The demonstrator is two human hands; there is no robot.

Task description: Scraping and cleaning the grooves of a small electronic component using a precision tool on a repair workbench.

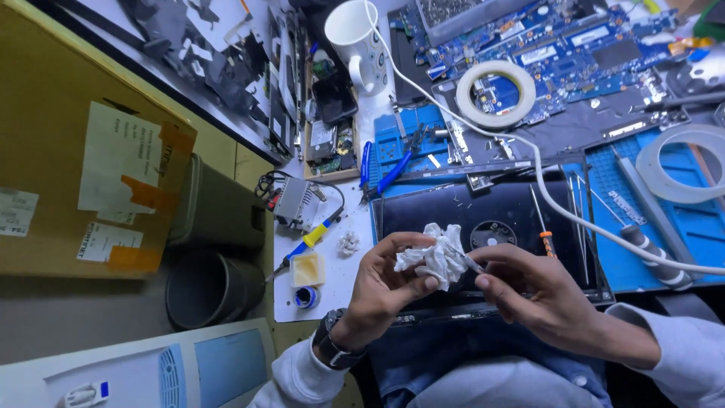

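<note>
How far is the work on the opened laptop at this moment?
Done: the dark laptop shell lies open, and its blue circuit board is out. In hand: the left hand holds a crumpled white tissue against a thin tool in the right hand. Left: nothing is refitted.

Grey sleeves, dark wristwatch (332,349), blue jeans

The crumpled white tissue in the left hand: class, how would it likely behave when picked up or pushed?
The crumpled tissue looks soft and creased, so probably floppy and very light. Pinched by the left hand, it likely squashes rather than slips. Its irregular wad shape suggests it wouldn't roll far.
</note>
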